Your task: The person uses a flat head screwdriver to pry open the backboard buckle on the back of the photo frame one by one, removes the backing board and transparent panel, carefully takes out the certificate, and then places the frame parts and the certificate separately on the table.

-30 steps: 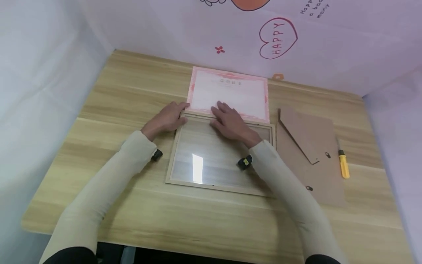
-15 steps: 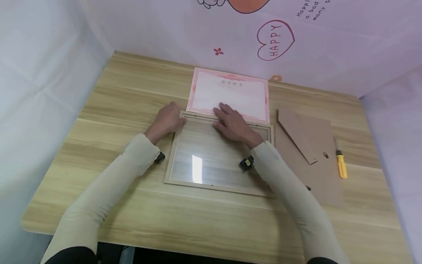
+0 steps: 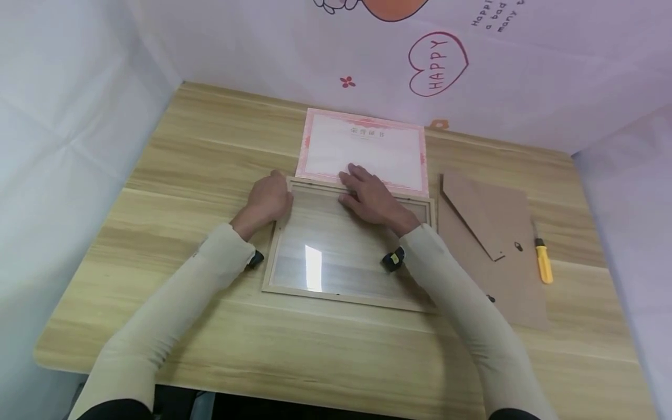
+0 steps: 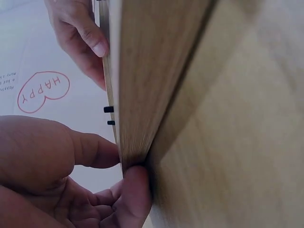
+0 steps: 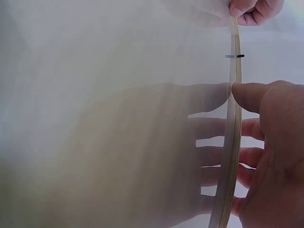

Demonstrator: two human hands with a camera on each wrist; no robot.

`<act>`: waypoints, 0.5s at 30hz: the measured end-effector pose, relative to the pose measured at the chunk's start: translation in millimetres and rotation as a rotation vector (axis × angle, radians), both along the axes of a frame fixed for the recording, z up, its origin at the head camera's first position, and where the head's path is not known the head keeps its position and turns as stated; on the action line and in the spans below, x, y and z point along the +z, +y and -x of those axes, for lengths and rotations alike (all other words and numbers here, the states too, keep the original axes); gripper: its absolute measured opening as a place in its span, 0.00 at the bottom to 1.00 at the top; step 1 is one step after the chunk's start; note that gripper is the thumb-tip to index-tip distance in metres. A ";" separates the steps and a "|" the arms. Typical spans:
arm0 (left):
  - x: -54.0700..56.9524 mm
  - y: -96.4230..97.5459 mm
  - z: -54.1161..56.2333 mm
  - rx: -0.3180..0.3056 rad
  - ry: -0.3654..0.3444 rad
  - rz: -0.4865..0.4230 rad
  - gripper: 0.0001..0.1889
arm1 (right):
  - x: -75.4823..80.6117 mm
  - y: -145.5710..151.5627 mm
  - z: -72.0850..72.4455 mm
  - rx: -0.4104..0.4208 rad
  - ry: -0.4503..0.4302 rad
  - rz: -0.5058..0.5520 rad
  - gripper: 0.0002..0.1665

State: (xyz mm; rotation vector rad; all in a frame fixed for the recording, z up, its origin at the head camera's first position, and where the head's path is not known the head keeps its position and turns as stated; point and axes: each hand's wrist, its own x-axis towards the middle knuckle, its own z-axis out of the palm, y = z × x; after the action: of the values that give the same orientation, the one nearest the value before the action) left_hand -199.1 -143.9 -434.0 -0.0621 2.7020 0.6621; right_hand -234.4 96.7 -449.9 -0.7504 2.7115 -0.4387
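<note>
A light wooden picture frame (image 3: 315, 294) with a clear pane (image 3: 336, 256) lies flat on the table. My left hand (image 3: 268, 199) grips its far left corner area; in the left wrist view the thumb touches the rail's top and a fingertip (image 4: 137, 192) curls against its outer side. Across the far rail rests my right hand (image 3: 371, 195), its fingers fairly straight and reaching over the certificate's near edge. The pink-bordered certificate (image 3: 362, 146) lies right behind the frame. Small black tabs (image 4: 109, 109) stick out of the rail.
To the right lies a brown backing board (image 3: 517, 291) with a folded stand leg (image 3: 478, 198) and small dark metal rings. A screwdriver (image 3: 543, 262) with a yellow handle lies beside it. A printed white cloth (image 3: 262, 46) hangs behind the wooden table (image 3: 210, 326).
My left hand has drawn back from the certificate's left edge and slid a little toward me along the frame's left side. My right hand stays on the far rail.
</note>
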 end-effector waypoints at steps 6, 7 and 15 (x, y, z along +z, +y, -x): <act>-1.0 0.4 -4.5 0.008 0.017 -0.008 0.22 | -0.2 0.8 -2.3 0.018 0.029 0.036 0.36; -0.5 0.2 -5.1 0.010 0.013 -0.016 0.23 | 0.2 1.1 -2.9 0.020 0.035 0.041 0.36; 5.6 -5.2 -6.4 0.009 0.002 -0.101 0.35 | 7.2 3.5 -13.2 0.003 0.048 0.065 0.36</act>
State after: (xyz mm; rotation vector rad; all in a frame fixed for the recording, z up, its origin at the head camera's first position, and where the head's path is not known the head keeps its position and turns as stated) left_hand -192.7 -149.2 -428.4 -0.0485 2.6667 0.8004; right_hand -221.2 100.2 -442.8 -0.7911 2.7517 -0.5165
